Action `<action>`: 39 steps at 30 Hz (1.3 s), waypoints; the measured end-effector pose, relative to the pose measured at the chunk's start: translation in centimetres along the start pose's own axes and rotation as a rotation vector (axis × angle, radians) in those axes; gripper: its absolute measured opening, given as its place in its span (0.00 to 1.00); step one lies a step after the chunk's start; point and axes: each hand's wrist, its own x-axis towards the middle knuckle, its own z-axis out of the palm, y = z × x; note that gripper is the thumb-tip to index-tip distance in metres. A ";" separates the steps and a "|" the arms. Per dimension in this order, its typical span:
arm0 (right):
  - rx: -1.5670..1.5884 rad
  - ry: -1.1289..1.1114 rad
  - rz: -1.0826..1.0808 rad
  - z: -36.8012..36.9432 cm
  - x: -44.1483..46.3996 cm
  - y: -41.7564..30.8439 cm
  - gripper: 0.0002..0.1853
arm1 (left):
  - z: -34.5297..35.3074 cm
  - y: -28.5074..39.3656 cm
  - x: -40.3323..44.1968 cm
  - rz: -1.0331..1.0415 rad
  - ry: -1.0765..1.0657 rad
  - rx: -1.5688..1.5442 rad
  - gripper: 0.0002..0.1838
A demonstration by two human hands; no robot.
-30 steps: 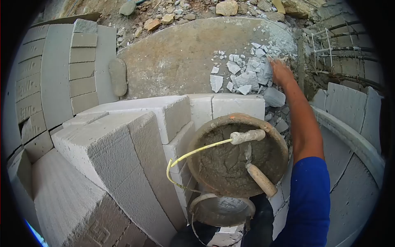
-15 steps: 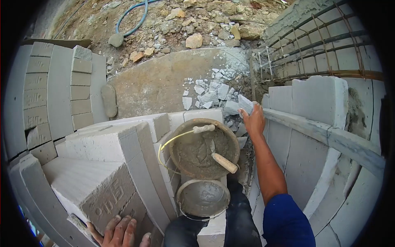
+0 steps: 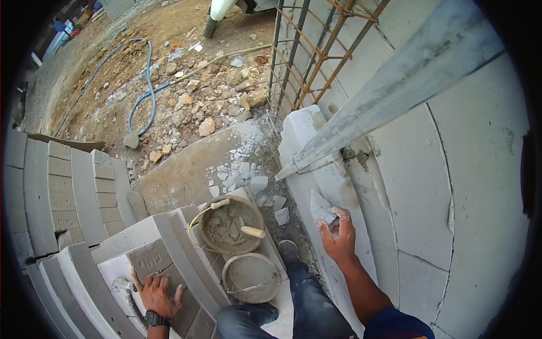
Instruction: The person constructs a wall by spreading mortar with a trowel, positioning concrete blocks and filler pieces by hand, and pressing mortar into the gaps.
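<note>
With the mortar bucket point(image 3: 259, 210) as the clock's centre, the trowel point(image 3: 252, 231) lies in it. A second bucket point(image 3: 243, 263) stands just beside it at 5. Rubble point(image 3: 244, 171) lies at 12, the hose point(image 3: 153, 104) at 11, the rebar cage point(image 3: 322, 55) at 1. The long bar point(image 3: 389, 93) runs toward 2. Near 3, the right hand point(image 3: 340, 237) holds a fragment point(image 3: 320, 208); between 7 and 8, the left hand point(image 3: 158, 296) rests on a block point(image 3: 149, 258).

The left hand point(image 3: 158, 296) rests on stacked pale blocks point(image 3: 150, 257). Broken white pieces point(image 3: 244, 170) lie on the concrete slab point(image 3: 169, 182); rough ground point(image 3: 169, 35) carries stones point(image 3: 207, 126) and a blue hose point(image 3: 152, 97).
</note>
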 end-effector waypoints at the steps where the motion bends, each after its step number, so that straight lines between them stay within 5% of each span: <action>1: 0.026 0.054 -0.008 -1.5 0.5 0.3 0.21 | -0.2 0.2 0.0 0.004 -0.015 0.026 0.25; 8: -0.215 0.379 -0.186 -5.6 7.6 0.7 0.14 | 0.3 0.8 -0.5 0.072 0.080 0.108 0.23; 20: -0.331 0.463 -0.114 -0.6 15.0 2.4 0.12 | 0.4 0.8 -0.6 0.048 0.028 0.115 0.22; 32: -0.328 0.262 0.103 -0.5 12.3 3.0 0.21 | -0.2 1.3 -0.6 0.048 0.016 0.111 0.23; 35: -0.410 0.289 -0.008 0.0 12.4 3.6 0.25 | 0.4 0.8 -0.6 0.061 0.018 0.146 0.23; 39: -0.330 0.110 0.229 -0.1 13.3 1.0 0.28 | -0.2 1.4 -0.5 0.034 -0.006 0.124 0.22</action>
